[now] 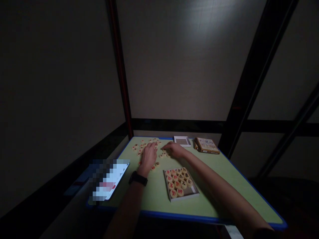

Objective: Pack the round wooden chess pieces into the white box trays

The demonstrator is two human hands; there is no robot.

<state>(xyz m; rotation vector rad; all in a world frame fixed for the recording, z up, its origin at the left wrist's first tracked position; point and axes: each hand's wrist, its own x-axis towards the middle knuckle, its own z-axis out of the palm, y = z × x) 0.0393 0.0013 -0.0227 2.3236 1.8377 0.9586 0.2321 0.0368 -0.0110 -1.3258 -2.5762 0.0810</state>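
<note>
Apparently stretched out with both arms over a green table (154,202). Left hand (149,155) palm-down among loose round game pieces (136,146), fingers bent and slightly spread; with the fingertips dim and partly hidden, cannot tell between pinching a piece and merely resting on top. Right hand (175,150) just beside, fingers drawn close together and pointing leftward by a small cluster of pieces; again, cannot tell pinch from touch. Palms held low, probably for fine control over such small discs.

Nearer the body, between the forearms, an open box (184,197), likely placed there for easy reach from either side. Inside, boxed pieces (177,184) laid face up in neat rows, red-marked on the left, black-marked on the right, presumably for quick checking by colour; only two red ones in the nearest row.

Along the far side, a white tray (181,141) and a printed carton (208,145), perhaps set back for elbow room. By the left edge, a lit screen (113,186); on the left wrist, a dark watch (138,178).
</note>
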